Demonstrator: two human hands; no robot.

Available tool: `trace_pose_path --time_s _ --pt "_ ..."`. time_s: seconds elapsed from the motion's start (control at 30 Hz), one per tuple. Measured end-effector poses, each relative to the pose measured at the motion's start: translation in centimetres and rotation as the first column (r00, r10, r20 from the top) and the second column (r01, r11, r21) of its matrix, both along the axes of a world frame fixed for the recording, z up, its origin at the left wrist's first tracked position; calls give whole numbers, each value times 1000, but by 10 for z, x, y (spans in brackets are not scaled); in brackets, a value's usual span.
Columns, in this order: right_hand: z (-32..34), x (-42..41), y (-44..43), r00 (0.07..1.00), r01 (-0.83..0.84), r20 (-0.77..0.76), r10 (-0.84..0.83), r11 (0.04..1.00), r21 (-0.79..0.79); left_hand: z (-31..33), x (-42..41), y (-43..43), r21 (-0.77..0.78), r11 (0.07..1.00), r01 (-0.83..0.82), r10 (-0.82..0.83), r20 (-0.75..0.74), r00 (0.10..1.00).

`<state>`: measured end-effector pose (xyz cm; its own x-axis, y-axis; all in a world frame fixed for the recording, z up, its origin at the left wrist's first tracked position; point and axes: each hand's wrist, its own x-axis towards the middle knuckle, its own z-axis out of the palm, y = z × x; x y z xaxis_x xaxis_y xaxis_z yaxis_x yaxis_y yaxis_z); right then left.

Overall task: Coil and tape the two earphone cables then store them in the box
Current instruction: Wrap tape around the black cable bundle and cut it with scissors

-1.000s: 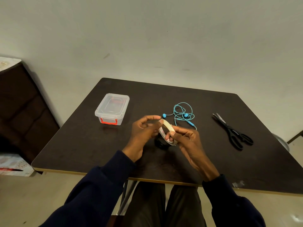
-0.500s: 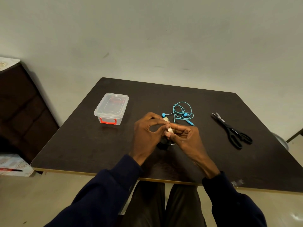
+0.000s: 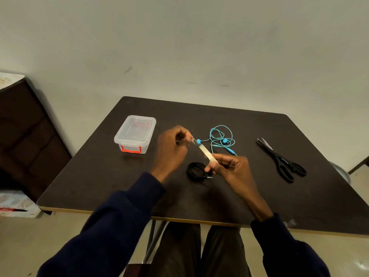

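A coiled black earphone cable (image 3: 196, 170) lies on the dark table (image 3: 99, 172) just below my hands. A loose blue earphone cable (image 3: 220, 139) lies farther back, uncoiled. My right hand (image 3: 229, 166) grips a tape roll, mostly hidden by the fingers. A pale strip of tape (image 3: 205, 153) stretches from it up to my left hand (image 3: 173, 148), which pinches the strip's free end. A clear plastic box (image 3: 135, 132) with a red latch sits closed at the left.
Black scissors (image 3: 281, 159) lie on the right side of the table. A dark cabinet (image 3: 24, 132) stands to the left of the table. My legs show under the near table edge (image 3: 199, 220).
My hands were together on the tape roll; now the left hand has pulled away up and left, drawing out a strip. The black coil below has come into view.
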<state>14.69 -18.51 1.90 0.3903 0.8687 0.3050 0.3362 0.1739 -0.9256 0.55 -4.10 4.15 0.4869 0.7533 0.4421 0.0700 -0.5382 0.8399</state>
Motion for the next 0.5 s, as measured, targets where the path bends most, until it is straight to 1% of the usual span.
trace_pose_path --time_s 0.03,0.07,0.13,0.2,0.27,0.33,0.4,0.5 --pt "-1 4 -4 1000 2 -4 -2 1000 8 4 -2 6 -150 988 40 -38 13 999" --pt "-1 7 -7 1000 3 -10 -3 1000 19 7 -3 12 -308 946 105 -93 53 994" --pt "-1 13 -12 1000 -2 -22 3 999 36 10 -6 17 -567 786 245 -182 166 969" --pt "-1 19 -16 1000 -4 -25 5 999 34 11 -5 20 -723 599 343 -220 264 939" --pt "-2 25 -19 1000 1 -24 0 999 34 11 -3 22 -802 441 403 -248 323 913" --pt "-3 30 -20 1000 -2 -17 2 999 34 11 -1 26 -840 339 425 -296 333 895" --pt "-3 34 -21 1000 -6 -15 6 999 36 9 2 29 -854 282 436 -325 342 882" --pt "-2 37 -20 1000 -3 -5 4 999 39 7 7 32 -855 251 454 -332 365 870"
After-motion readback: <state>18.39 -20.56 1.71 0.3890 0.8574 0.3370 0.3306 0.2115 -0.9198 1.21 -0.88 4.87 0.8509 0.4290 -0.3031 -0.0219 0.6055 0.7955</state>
